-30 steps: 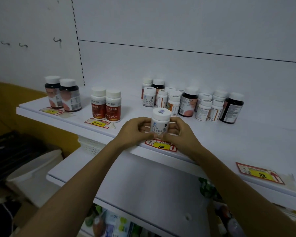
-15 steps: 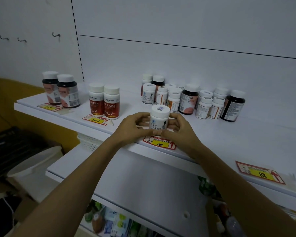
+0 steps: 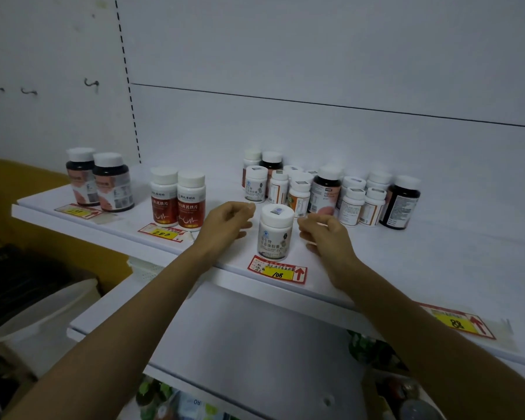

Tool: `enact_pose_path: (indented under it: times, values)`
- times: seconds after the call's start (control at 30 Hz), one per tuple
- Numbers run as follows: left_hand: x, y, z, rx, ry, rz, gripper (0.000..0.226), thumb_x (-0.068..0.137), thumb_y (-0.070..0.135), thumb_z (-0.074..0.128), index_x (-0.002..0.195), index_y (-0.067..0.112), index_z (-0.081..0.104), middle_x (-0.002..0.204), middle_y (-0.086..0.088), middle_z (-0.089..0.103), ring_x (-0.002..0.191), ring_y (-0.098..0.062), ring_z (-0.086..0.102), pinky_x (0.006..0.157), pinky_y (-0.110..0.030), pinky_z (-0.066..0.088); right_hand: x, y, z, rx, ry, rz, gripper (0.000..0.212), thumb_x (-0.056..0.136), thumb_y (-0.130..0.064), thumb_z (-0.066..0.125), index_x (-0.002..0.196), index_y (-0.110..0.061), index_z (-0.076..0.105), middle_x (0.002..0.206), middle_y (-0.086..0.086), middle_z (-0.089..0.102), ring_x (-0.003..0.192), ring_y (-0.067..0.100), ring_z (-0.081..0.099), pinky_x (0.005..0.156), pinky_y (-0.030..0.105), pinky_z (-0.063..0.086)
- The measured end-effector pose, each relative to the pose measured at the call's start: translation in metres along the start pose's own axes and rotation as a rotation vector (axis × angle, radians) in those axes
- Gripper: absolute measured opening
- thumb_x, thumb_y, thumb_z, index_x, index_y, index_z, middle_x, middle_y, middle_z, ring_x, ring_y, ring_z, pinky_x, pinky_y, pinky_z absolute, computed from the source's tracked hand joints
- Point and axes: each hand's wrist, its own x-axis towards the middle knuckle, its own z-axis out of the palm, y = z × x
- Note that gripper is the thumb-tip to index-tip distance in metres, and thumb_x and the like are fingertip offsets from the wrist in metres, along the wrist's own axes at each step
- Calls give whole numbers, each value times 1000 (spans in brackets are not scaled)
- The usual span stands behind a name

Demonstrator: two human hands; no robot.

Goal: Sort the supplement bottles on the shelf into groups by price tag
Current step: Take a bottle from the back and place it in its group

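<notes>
Shelf [image 3: 406, 256]: carrying unsorted bottles [image 3: 325, 192] at rear.
White supplement bottle [image 3: 275, 234]: standing upright just behind 108 price tag [image 3: 278, 271], likely matching its price.
Left hand [image 3: 228, 222], right hand [image 3: 323, 234]: flanking it, grip loosely curled, pinching nothing.

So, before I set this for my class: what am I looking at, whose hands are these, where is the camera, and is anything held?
This view comes from a wide-angle camera on a person's head, looking down at their own bare arms. The left hand and right hand hover, loosely curled, either side of a white bottle; neither holds it. It stands on a white shelf behind a price tag marked 108. Left are two red-labelled bottles and two dark bottles; a mixed cluster stands behind.
</notes>
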Motion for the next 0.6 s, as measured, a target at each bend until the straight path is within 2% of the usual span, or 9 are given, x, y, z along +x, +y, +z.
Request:
enact_pose_path:
  times: [0.07, 0.17, 0.3, 0.43, 0.5, 0.6]
  values:
    - [12, 1, 2, 8, -17, 25, 32, 93, 34, 51, 117, 15, 56, 117, -3, 62, 98, -13, 62, 77, -21, 50, 8, -3, 0, -81, 26, -39, 45, 88, -30, 63, 128, -14, 50, 131, 7, 55, 116, 24, 56, 102, 43, 45]
    - [36, 2, 7, 18, -43, 21, 30, 93, 29, 52, 119, 13, 57, 116, -3, 62, 96, -11, 62, 77, -21, 50, 26, -11, -2, -132, 96, -79, 42, 86, -25, 65, 124, -12, 52, 123, 6, 60, 108, 19, 57, 99, 38, 46]
    - [65, 0, 18, -18, -100, -52, 36, 93, 24, 53, 126, 10, 53, 118, -4, 60, 96, -14, 60, 83, -27, 48, 52, -10, -6, -240, 136, -94, 41, 85, -23, 68, 122, -11, 53, 104, -1, 59, 97, 14, 55, 87, 28, 44]
    - [92, -5, 31, 43, -185, -45, 38, 93, 20, 51, 130, 13, 48, 118, -4, 58, 99, -16, 58, 74, -22, 47, 72, -1, -1, -270, 188, -108, 34, 82, -18, 70, 113, -10, 56, 94, 0, 62, 92, 17, 60, 89, 32, 49]
    - [105, -9, 35, 80, -224, -28, 36, 94, 16, 48, 130, 13, 49, 124, -7, 58, 105, -20, 58, 85, -28, 50, 80, 2, 4, -289, 207, -130, 26, 82, -14, 70, 104, -12, 56, 92, 4, 66, 89, 18, 63, 88, 34, 52]
    - [118, -10, 42, 108, -268, 18, 33, 96, 15, 44, 128, 13, 52, 130, -6, 56, 113, -20, 55, 101, -39, 45, 86, 8, 10, -335, 258, -193, 24, 80, -12, 71, 98, -14, 55, 90, 6, 66, 86, 21, 64, 83, 35, 54]
